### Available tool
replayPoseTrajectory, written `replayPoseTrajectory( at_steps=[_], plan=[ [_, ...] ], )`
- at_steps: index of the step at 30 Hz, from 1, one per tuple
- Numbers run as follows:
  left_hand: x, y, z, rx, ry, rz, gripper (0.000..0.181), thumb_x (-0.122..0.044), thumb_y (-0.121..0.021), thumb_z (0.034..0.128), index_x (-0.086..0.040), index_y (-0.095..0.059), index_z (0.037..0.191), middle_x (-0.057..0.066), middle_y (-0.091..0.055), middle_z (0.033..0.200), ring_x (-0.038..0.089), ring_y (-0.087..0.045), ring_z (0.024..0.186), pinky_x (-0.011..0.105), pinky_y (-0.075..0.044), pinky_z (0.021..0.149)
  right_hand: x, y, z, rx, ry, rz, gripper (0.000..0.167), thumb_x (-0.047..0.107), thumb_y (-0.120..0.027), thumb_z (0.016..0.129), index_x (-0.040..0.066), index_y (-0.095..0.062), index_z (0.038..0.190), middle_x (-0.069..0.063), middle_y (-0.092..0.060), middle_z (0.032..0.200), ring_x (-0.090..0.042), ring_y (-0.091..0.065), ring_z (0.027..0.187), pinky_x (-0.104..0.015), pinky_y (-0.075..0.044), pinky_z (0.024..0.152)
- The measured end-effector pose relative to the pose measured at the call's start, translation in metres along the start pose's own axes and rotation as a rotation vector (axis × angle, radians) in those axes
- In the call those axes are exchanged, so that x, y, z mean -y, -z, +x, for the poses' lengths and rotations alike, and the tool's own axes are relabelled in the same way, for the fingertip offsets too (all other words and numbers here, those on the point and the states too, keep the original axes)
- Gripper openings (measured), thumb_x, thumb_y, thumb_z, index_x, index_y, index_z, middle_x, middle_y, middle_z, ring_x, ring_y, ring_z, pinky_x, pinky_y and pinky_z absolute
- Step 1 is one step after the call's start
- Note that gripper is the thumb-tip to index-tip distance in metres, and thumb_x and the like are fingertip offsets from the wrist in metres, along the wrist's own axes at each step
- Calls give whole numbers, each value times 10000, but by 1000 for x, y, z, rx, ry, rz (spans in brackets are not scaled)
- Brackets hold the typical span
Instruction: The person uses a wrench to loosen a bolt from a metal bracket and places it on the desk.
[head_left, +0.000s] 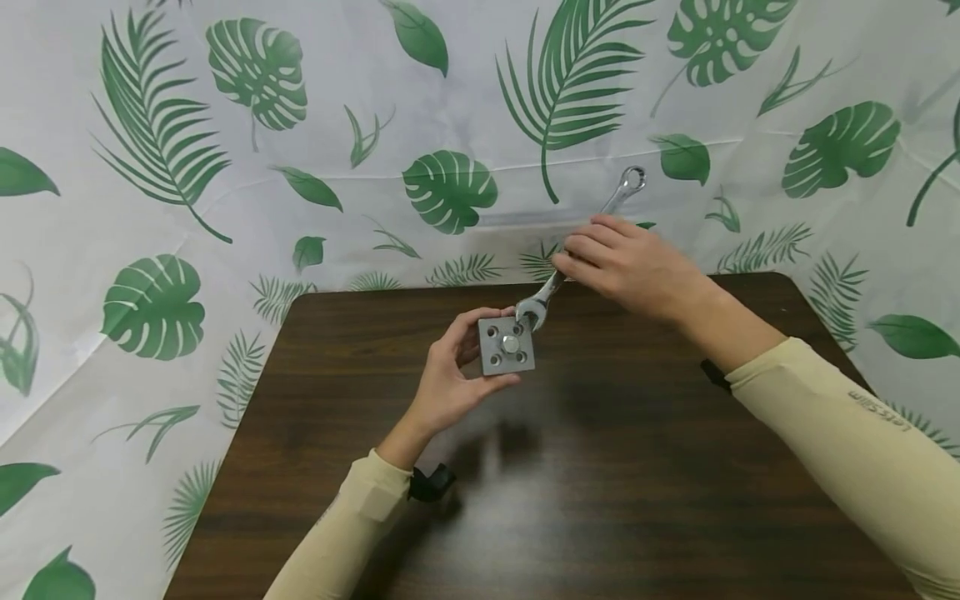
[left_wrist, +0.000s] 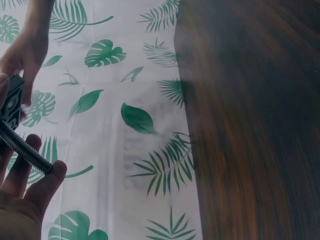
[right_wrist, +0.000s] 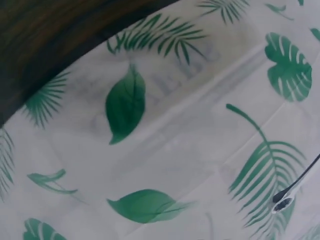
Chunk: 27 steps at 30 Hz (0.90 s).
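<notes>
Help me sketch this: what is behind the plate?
Behind the plate, the left wrist view shows a threaded rod beside the left hand. The plate covers the rod in the head view; their join isn't visible.

A white backdrop (head_left: pixel 345 83), creased and printed with green palm fronds (head_left: pixel 150 125), split leaves (head_left: pixel 450 196) and pointed single leaves (head_left: pixel 422 37), rises behind a dark wood-grain counter (head_left: pixel 660 475) with rounded far corners, seen from my remote station. A pale sheen (head_left: pixel 495 517) marks the surface; through the right-wrist camera I spot faint, blurred lettering (right_wrist: pixel 182 77) on the backdrop.
</notes>
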<state>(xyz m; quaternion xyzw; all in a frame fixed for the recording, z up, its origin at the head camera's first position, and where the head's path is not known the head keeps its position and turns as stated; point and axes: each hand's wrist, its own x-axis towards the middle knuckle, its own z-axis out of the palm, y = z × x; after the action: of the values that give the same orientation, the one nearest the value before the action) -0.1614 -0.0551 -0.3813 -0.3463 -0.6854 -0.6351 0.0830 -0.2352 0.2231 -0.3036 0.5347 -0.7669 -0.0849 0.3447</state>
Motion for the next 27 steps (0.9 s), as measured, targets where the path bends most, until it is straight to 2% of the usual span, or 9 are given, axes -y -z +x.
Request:
replayPoseTrajectory(
  at_steps=[4,6,10,12,15,17,19,22,27],
  plan=[
    [13,2,0,-25,-11,-17,755,113,-826,697,-45,-489,1354,78,-559,1397,267,-634,1081,401,-543,821,5,2,-14,28,-127,86,474,-163,-705,779,6,-608,1211,-174,-609,1085,-370,-577,997,-497,-493,873],
    [20,3,0,-39,-19,-16,766,97,-831,700,-88,-493,1361,50,-555,1406,261,-637,1076,392,-545,815,12,3,-22,38,-209,153,494,-169,-700,761,11,-611,1212,-159,-602,1042,-354,-581,912,-472,-519,759],
    [28,5,1,-72,-39,-6,786,75,-848,691,-122,-494,1365,33,-551,1412,257,-623,1093,376,-549,795,33,6,-35,60,-406,367,410,-93,-684,822,28,-636,1210,-85,-615,1017,-234,-585,828,-412,-519,672],
    [22,5,2,-93,-49,0,771,91,-843,688,-71,-490,1354,61,-556,1405,265,-610,1114,361,-547,794,46,8,-38,99,-497,524,332,-33,-674,878,43,-653,1201,-40,-628,994,-160,-571,784,-368,-504,651],
    [10,4,4,-120,-58,5,744,122,-831,686,11,-481,1333,121,-562,1388,270,-601,1127,328,-541,790,66,14,-40,215,-645,756,300,45,-670,923,45,-656,1223,0,-661,1030,-88,-547,739,-314,-478,655],
    [2,3,7,-129,-61,6,719,133,-821,692,56,-474,1317,159,-564,1376,274,-604,1122,318,-538,793,79,18,-39,277,-739,904,298,70,-652,943,32,-648,1239,-29,-677,1068,-101,-556,732,-299,-482,648],
    [1,3,9,-136,-62,9,717,142,-818,690,67,-473,1315,175,-565,1369,270,-608,1117,307,-536,790,91,20,-37,305,-824,1031,306,83,-645,951,14,-643,1248,-54,-684,1093,-116,-587,752,-291,-502,656],
    [1,3,10,-150,-65,15,720,153,-816,684,74,-474,1312,187,-569,1360,268,-613,1117,292,-535,788,107,22,-28,295,-926,1187,297,78,-653,943,-4,-654,1228,-54,-695,1017,-153,-616,748,-295,-522,652],
    [3,4,7,-178,-74,17,733,175,-814,668,79,-471,1309,194,-570,1356,270,-616,1116,276,-535,785,128,23,-13,216,-1032,1292,227,65,-684,916,-6,-699,1131,-35,-687,858,-209,-642,732,-320,-546,649]
  ],
)
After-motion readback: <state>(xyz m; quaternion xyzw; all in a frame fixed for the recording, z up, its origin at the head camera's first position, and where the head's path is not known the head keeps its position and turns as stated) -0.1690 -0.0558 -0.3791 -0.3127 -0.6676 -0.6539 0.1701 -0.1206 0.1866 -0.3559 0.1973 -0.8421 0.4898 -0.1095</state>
